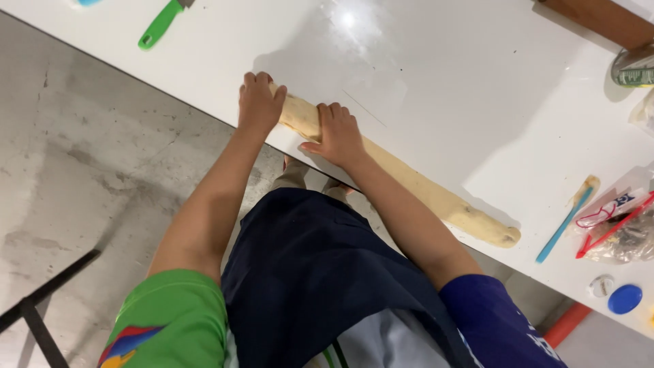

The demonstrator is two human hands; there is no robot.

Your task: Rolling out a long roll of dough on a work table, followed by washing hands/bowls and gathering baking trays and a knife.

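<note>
A long pale roll of dough lies along the near edge of the white table. My left hand presses down on the roll's left end, fingers curled over it. My right hand rests on the roll just to the right, palm down and fingers wrapped across the top. The stretch of dough under my right forearm is partly hidden; its far right end lies free.
A green-handled tool lies at the table's far left. A blue spatula with dough on its tip, plastic bags, a blue lid, a can and a wooden piece crowd the right side. Concrete floor lies left.
</note>
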